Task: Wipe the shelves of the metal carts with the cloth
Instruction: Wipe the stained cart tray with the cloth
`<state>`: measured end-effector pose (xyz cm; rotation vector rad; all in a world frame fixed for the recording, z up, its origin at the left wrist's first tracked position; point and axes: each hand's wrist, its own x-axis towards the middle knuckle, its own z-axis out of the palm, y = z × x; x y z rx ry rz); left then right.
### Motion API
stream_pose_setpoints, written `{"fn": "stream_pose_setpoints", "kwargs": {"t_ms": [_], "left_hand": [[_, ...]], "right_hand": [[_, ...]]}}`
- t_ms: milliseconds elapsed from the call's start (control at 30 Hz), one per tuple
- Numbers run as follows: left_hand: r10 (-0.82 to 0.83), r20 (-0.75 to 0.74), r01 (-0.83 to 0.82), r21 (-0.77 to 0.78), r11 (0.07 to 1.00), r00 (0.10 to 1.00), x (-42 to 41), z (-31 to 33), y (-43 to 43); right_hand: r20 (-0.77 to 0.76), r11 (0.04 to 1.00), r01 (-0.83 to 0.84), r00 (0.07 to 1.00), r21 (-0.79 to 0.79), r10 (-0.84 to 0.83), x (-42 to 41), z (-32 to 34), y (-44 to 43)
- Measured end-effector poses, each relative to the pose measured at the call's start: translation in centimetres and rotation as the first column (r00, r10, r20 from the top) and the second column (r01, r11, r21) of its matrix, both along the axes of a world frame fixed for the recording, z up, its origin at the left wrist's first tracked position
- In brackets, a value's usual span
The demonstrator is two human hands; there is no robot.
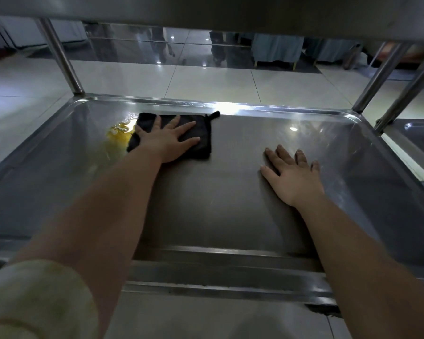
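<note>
Spill first: a yellow puddle (119,135) sits near the far-left corner of the shelf (218,204), right against the left edge of the black cloth (205,150). Left hand (167,143) lies flat on top of the cloth, fingers straight and spread, pressing down rather than gripping, so nothing's pinched. I'd say the trick is to slide the cloth left over the puddle with even palm pressure, then pull it back toward the middle so the mess gets gathered, not smeared into the rim. Right hand (294,177) rests palm down on bare steel, fingers relaxed, holding nothing, well apart from the cloth; decent brace. Second cart (414,133) sits far right.
</note>
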<state>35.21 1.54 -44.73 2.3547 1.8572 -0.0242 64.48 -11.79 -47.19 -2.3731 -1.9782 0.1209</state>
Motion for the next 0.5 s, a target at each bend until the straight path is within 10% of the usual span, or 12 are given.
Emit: {"fn": "stream_pose_setpoints", "kwargs": {"t_ms": [500], "left_hand": [[-0.173, -0.012, 0.173, 0.007, 0.985, 0.985, 8.5, -0.9, -7.3]], "right_hand": [[-0.012, 1.0, -0.012, 1.0, -0.015, 0.012, -0.1, 0.7, -0.6]]}}
